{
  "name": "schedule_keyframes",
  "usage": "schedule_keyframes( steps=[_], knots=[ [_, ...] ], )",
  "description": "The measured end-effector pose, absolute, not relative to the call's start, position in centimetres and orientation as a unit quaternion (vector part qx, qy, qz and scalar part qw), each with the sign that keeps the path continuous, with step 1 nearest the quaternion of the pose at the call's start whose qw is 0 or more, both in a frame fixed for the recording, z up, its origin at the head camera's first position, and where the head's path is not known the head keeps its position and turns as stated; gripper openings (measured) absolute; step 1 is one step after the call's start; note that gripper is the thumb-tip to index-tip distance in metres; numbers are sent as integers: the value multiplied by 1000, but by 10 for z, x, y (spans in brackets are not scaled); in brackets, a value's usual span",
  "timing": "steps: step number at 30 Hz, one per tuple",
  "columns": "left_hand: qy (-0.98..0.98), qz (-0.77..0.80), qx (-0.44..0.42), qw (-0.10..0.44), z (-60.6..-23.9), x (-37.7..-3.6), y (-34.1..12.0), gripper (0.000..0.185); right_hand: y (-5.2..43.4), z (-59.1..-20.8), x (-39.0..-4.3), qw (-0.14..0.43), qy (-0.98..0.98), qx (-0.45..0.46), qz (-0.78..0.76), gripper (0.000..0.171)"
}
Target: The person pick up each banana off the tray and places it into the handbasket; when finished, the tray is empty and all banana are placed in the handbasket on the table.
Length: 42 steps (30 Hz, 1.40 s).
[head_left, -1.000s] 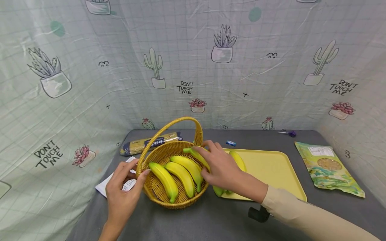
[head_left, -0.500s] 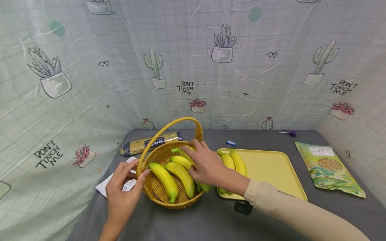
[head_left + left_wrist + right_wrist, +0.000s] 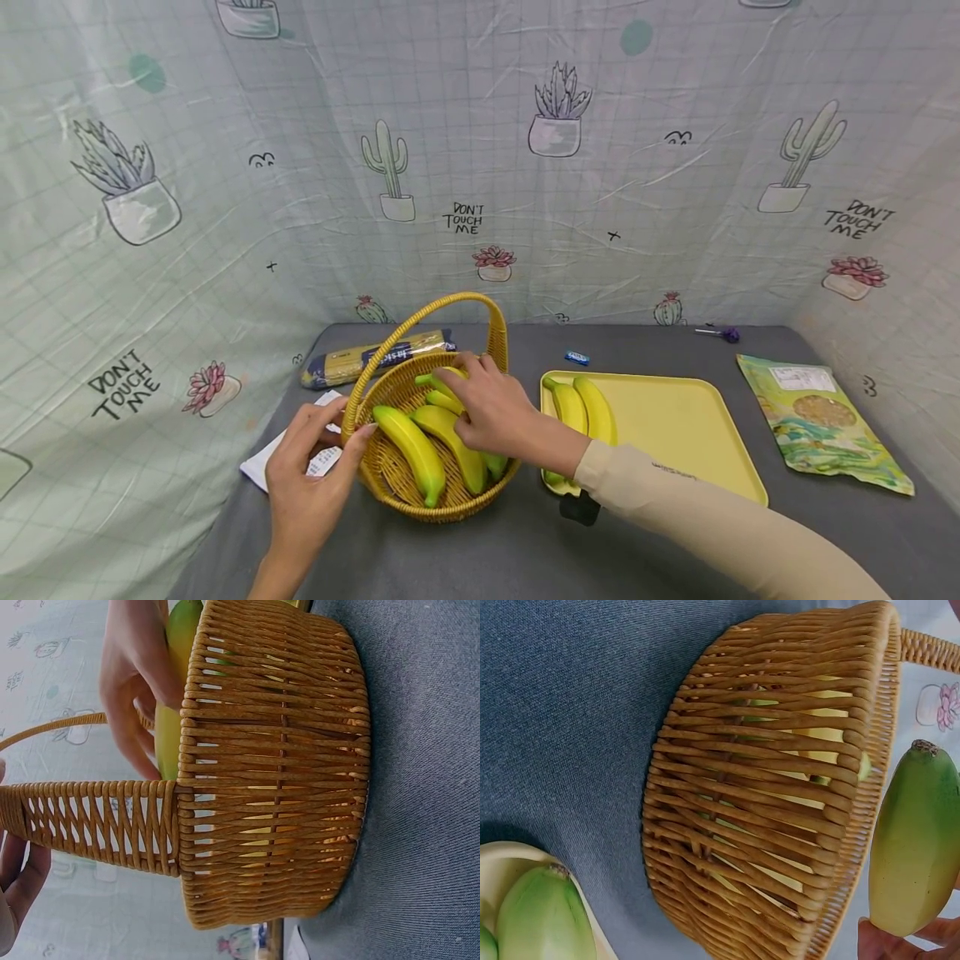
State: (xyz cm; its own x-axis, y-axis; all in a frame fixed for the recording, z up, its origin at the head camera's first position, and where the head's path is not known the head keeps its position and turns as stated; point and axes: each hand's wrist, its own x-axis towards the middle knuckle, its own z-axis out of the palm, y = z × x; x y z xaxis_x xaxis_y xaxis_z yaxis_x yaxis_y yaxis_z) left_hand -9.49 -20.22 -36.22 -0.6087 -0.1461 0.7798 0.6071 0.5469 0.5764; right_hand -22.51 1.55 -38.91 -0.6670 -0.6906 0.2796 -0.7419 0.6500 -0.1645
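The yellow wicker basket (image 3: pixel 420 510) stands upright on the grey table, its tall handle (image 3: pixel 420 321) arching over it. My left hand (image 3: pixel 311 475) holds the foot of that handle between thumb and fingers on the left side. Over the right part of the basket, my right hand (image 3: pixel 498 408) grips a banana (image 3: pixel 915 840) with a green tip. Below lie several bananas, among them a left one (image 3: pixel 408 450) and a middle one (image 3: pixel 453 442); others are partly hidden under my right hand. In the left wrist view, the held banana (image 3: pixel 171 742) shows just above the rim.
Right of the basket, a yellow tray (image 3: pixel 675 425) bears bananas (image 3: pixel 596 408) at its left end. A bag of spaghetti (image 3: pixel 352 365) and a white paper (image 3: pixel 258 462) lie left. Beyond are a small blue packet (image 3: pixel 577 357), a purple lollipop (image 3: pixel 729 335) and a green bag (image 3: pixel 821 417).
My right hand has moved left with the banana, from the basket's right rim to farther over the bananas inside. The tray's bananas are now less covered. My left hand keeps its hold.
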Motion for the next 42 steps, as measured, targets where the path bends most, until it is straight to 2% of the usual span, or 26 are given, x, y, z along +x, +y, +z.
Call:
schedule_keyframes(
  steps=[6,13,31,42],
  knots=[
    [-771,-455,-152,419,-364,-95,-202,45,14,-394,-226,98,-906,396,113,65],
    [-769,-456,-151,421,-364,-95,-202,44,26,-395,-224,130,-905,389,111,60],
    [-781,-453,-137,408,-365,-94,-202,43,102,-396,-222,188,-907,332,179,52],
    [-773,-452,-149,419,-363,-95,-202,45,140,-407,-216,169,-929,275,182,56]
  ],
)
